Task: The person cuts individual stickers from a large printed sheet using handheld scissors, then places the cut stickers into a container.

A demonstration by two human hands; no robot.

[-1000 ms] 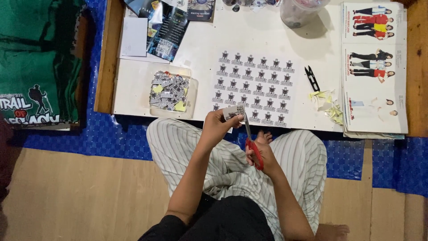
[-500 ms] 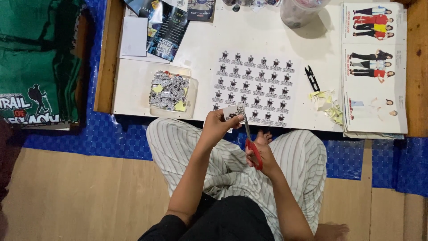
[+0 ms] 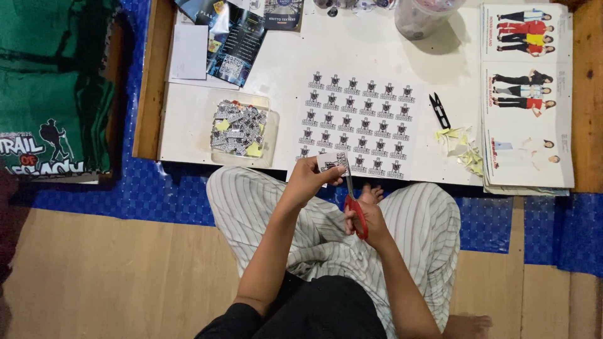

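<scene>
My left hand (image 3: pixel 312 179) pinches a small strip of printed stickers (image 3: pixel 333 162) just off the near edge of the low white table (image 3: pixel 188 129). My right hand (image 3: pixel 369 223) grips red-handled scissors (image 3: pixel 354 204), blades pointing up against the strip's right side. Just beyond the hands lies a white sheet (image 3: pixel 358 125) printed with rows of small black-and-white stickers. A clear tray (image 3: pixel 242 129) of cut stickers sits to its left.
Black thread snips (image 3: pixel 439 110) and yellowish paper scraps (image 3: pixel 461 147) lie right of the sheet. Printed clothing sheets (image 3: pixel 526 94) cover the table's right end, leaflets (image 3: pixel 232 37) and a plastic cup (image 3: pixel 419 17) the far side. Green folded cloth (image 3: pixel 53 88) lies left on blue matting.
Both hands stay in nearly the same place; the scissors keep working at the held strip. Nothing else has visibly moved.
</scene>
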